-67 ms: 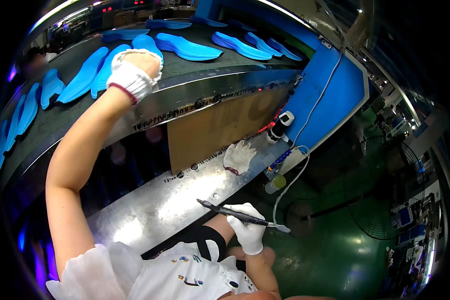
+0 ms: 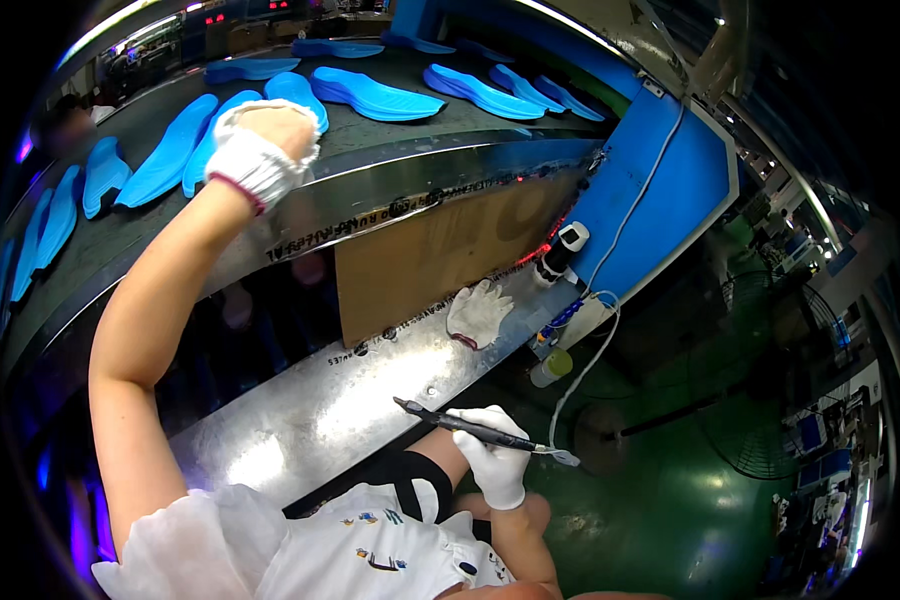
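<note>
Left hand (image 2: 270, 135), gloved, closed on a blue insole (image 2: 300, 92) on the belt. Right hand (image 2: 495, 455) grips a dark pen-like tool (image 2: 450, 422); a spare glove (image 2: 478, 312) lies beyond it on the worktop (image 2: 300, 430).

You've got a dim, blue-tinted fisheye frame with black vignetted corners and bent edges, hard glare off the steel ledge (image 2: 340, 415) near your left elbow, purple flare at the left rim, soft blur toward the borders, centre reasonably sharp.
</note>
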Demonstrator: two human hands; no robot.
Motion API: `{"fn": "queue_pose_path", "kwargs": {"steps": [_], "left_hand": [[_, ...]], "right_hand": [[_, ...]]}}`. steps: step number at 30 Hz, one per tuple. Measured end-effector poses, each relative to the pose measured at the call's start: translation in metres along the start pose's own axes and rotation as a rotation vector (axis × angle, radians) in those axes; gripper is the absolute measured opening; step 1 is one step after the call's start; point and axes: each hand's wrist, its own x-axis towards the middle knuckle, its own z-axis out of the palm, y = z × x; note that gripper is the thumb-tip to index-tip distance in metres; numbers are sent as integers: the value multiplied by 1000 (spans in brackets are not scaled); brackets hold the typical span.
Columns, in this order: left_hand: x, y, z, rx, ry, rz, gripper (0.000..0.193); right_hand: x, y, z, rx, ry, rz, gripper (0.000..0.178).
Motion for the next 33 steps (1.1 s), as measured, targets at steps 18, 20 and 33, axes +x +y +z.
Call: {"fn": "queue_pose_path", "kwargs": {"steps": [18, 20, 33], "left_hand": [[-304, 180, 195, -1338, 195, 481, 22], [-320, 176, 199, -1356, -4, 266, 32], [-251, 229, 254, -3120, -1591, -810, 100]], "right_hand": [[-14, 65, 2, 190, 449, 413, 24], [-12, 67, 2, 188, 495, 445, 24], [-21, 86, 20, 222, 438, 513, 20]]}}
